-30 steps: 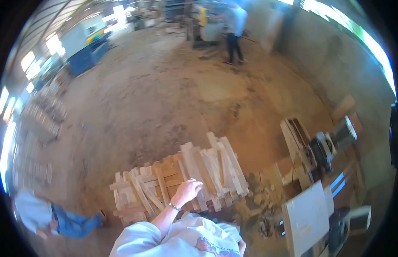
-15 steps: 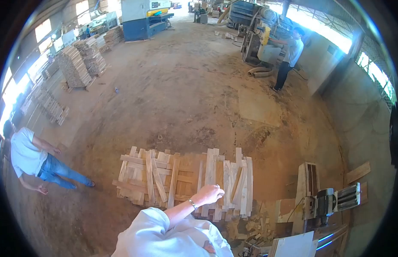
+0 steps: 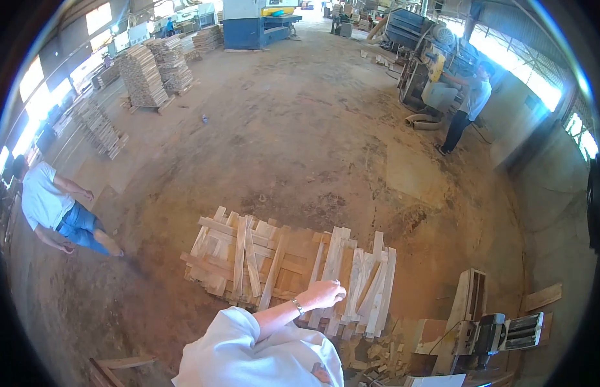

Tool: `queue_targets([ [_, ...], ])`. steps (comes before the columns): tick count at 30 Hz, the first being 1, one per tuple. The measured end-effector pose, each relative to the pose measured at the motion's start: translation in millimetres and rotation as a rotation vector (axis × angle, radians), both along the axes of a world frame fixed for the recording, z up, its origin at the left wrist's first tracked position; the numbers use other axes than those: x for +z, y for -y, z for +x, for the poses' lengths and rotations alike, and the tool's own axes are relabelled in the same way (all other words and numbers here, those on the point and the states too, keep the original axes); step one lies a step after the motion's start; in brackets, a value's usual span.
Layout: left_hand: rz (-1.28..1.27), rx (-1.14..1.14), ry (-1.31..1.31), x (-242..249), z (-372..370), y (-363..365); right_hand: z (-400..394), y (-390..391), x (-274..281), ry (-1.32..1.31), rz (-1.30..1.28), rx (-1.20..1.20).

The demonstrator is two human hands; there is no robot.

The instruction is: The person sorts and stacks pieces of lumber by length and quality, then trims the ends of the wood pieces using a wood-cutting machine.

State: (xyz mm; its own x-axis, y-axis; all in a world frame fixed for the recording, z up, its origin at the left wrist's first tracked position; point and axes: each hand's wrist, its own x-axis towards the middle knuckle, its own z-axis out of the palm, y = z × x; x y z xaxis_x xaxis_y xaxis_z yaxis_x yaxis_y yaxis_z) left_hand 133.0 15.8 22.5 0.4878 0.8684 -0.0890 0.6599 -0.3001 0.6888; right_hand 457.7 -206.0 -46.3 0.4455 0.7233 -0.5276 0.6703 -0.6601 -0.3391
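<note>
My left hand point(image 3: 322, 293) hovers over the stack of wooden slats point(image 3: 293, 274), fingers loosely curled and part open; I cannot tell whether the fingertips touch the wood, and nothing is clasped. A bracelet point(image 3: 298, 306) sits on that wrist, below a pale sleeve point(image 3: 248, 345). My right hand is out of view. The stack lies low on the dirt floor point(image 3: 300, 142), its long side running left to right, while most slats point away from me, a few crossing at a slant. Wood offcuts point(image 3: 384, 358) lie just right of it, near a machine point(image 3: 490, 332). One person point(image 3: 51, 206) walks at far left; another point(image 3: 467, 106) stands at a distant machine point(image 3: 429, 64). Tall timber stacks point(image 3: 154, 71) stand well apart, upper left.
</note>
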Motion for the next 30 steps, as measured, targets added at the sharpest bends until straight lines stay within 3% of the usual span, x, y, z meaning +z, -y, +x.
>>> queue_targets([
  [14, 0.006, 0.002, 0.020, -13.9, 11.7, 15.8, 2.0, 20.2, -0.9, -0.001, -0.017, 0.060],
  [30, -0.038, 0.047, -0.015, 8.3, -6.2, 13.8, 1.7, 53.2, 3.6, 0.011, -0.036, 0.048],
])
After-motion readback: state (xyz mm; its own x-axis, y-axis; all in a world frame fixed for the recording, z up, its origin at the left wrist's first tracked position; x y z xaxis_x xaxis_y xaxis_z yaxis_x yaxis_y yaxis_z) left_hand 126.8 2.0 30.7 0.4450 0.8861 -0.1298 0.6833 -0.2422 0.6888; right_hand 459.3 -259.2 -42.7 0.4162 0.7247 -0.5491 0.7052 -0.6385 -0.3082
